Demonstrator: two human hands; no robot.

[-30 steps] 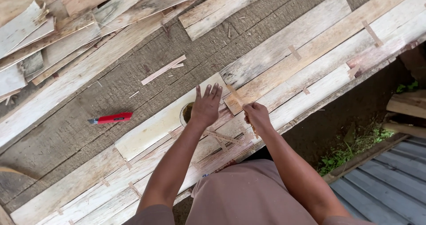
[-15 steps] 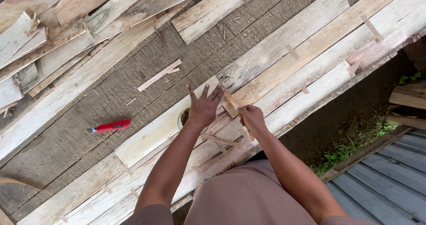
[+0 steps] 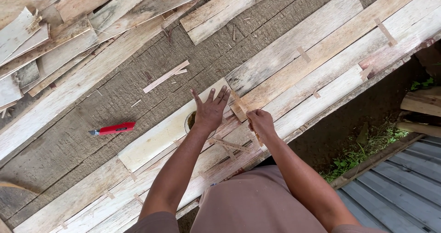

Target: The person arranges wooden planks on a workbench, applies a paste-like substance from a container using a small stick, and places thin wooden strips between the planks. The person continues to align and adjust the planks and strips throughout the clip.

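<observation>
Small pale wood piece (image 3: 239, 110) held at the near edge of the long boards, just beside the end of a pale flat board (image 3: 170, 129) lying across the rough grey wooden floor (image 3: 69, 155). Right hand (image 3: 261, 122) closed around a thin wooden stick (image 3: 255, 133), fingers curled, touching that small piece from the right. Left hand (image 3: 210, 110) open, fingers spread and pressed flat on the end of the pale board, partly covering a round dark hole (image 3: 189, 120) in it. Just below the hands, thin crossed slats (image 3: 229, 145) lying on the long light boards (image 3: 321, 58) that run diagonally toward the upper right, with short wooden tabs (image 3: 385, 31) fixed across their seams. Well to the left on the floor, a red utility knife (image 3: 112, 129), apart from both hands. Above it, a loose thin strip (image 3: 165, 76) and scattered splinters. Further up and left, a heap of rough planks (image 3: 55, 49) overlapping at angles. At the lower right, past the platform edge, dark ground with green weeds (image 3: 363, 155) and a corrugated metal sheet (image 3: 404, 187).
</observation>
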